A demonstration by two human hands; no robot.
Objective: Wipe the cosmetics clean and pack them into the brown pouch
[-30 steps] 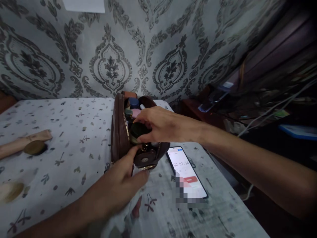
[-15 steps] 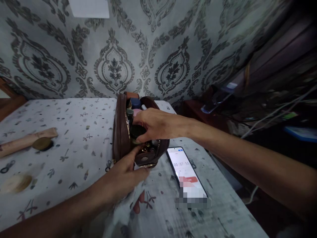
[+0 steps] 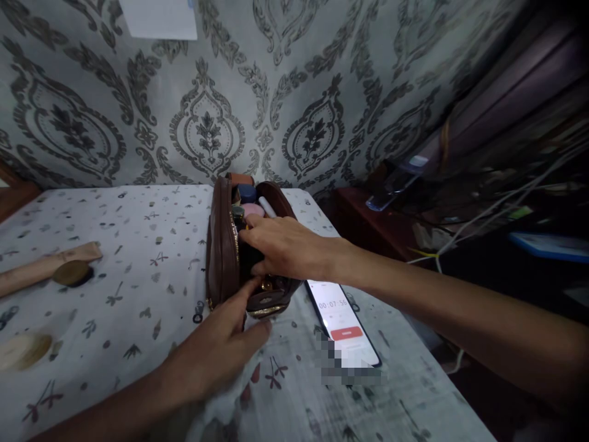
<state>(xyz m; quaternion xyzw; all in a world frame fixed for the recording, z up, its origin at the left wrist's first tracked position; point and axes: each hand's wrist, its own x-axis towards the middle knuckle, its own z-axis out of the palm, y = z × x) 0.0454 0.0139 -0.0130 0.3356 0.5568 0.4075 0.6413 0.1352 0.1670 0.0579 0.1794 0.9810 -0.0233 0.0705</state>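
Observation:
A brown zippered pouch (image 3: 219,245) stands unzipped on the patterned cloth. My right hand (image 3: 285,245) reaches over its right side, fingers bent down into the opening; whatever they grip is hidden in the dark inside. My left hand (image 3: 225,344) holds the pouch's near end, the index finger over the rim and the thumb outside. Beyond my right fingers, a dark blue item (image 3: 246,194), a round pink item (image 3: 253,210) and a white stick-like item (image 3: 267,207) show inside. Small gold-coloured items (image 3: 267,285) lie near my left fingertip.
Right of the pouch lies a phone (image 3: 345,313) with a running timer. At the left are a beige tube (image 3: 50,264), a dark round-topped item (image 3: 72,273) and a pale round item (image 3: 25,351). A patterned wall covering (image 3: 207,123) rises behind; cables (image 3: 478,209) hang at right.
My right hand has shifted slightly down and toward me within the pouch opening, uncovering more of the pink and white items. My left hand stays at the near end. The view has shifted slightly.

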